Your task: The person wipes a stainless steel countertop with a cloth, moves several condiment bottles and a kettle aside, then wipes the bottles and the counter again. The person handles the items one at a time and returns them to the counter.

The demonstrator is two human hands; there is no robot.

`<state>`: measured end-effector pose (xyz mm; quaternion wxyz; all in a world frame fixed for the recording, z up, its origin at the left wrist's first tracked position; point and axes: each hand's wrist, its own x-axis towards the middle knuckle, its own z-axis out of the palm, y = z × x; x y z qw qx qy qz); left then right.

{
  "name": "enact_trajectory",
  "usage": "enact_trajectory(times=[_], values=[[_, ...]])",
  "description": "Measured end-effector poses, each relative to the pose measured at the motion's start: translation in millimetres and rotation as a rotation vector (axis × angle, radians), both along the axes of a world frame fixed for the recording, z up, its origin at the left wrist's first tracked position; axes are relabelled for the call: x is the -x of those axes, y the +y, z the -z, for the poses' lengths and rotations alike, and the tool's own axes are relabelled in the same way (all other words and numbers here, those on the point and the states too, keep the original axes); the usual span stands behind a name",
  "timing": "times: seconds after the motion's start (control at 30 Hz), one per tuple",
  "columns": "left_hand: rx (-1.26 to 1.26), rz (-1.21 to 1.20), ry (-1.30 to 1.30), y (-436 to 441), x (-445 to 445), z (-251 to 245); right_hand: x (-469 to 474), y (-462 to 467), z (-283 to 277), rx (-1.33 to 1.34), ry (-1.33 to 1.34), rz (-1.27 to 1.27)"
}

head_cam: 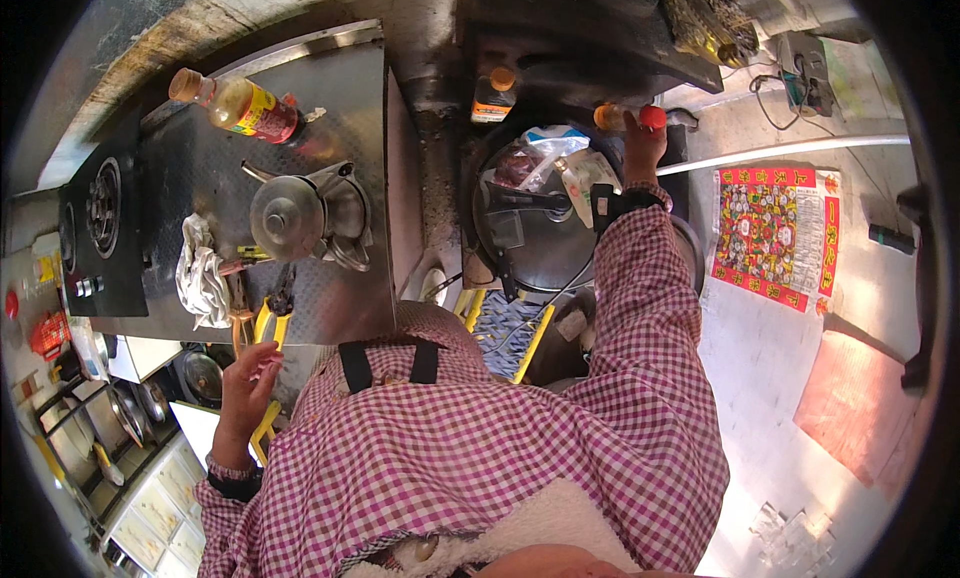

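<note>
My right hand (643,149) reaches over the far right rim of a large dark round pan and touches a red-capped container (652,117); whether its fingers are closed on it is not clear. Beside it lies an orange-capped bottle (609,117). Inside the pan area are a plastic bag (551,154) and a black handle (525,200) on a lid (544,255). My left hand (259,364) hangs at the counter's near edge with curled fingers, close to yellow-handled pliers (271,323), holding nothing visible. Metal kettles (289,216) stand on the steel counter (337,90).
A sauce bottle (255,112) stands on the counter, left of a dark-bodied bottle (493,97). A white cloth (202,278) lies near a gas stove (105,210). A cable (577,274) crosses the pan's edge. A metal rod (787,149) juts out at right.
</note>
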<state>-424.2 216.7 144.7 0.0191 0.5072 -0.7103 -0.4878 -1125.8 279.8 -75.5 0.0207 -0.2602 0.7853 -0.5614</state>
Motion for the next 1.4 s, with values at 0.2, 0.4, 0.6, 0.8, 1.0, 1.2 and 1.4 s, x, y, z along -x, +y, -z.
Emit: enact_trajectory(times=[0.2, 0.4, 0.6, 0.8, 1.0, 1.2, 1.4], values=[[0.019, -0.042, -0.063, 5, -7, -1, 9, -8, 22, 0.324, -0.398, -0.09], [-0.029, -0.071, -0.062, 7, -9, 0, 6, -7, 22, -0.059, -0.205, -0.162], [-0.002, -0.072, -0.182, 0, -18, 5, -3, 3, 25, -0.091, -0.127, -0.22], [0.696, -0.082, -0.292, -30, -56, 26, -26, 28, 15, 0.294, -0.558, -0.114], [0.887, 0.041, -0.35, -106, -81, 65, -168, 72, -38, 0.086, -0.383, -0.26], [0.741, 0.274, -0.58, -171, -115, 132, -374, 67, -58, -0.095, -0.589, -0.547], [0.758, -0.02, -0.527, -287, -129, 170, -470, 21, -35, -0.407, -0.223, -0.467]])
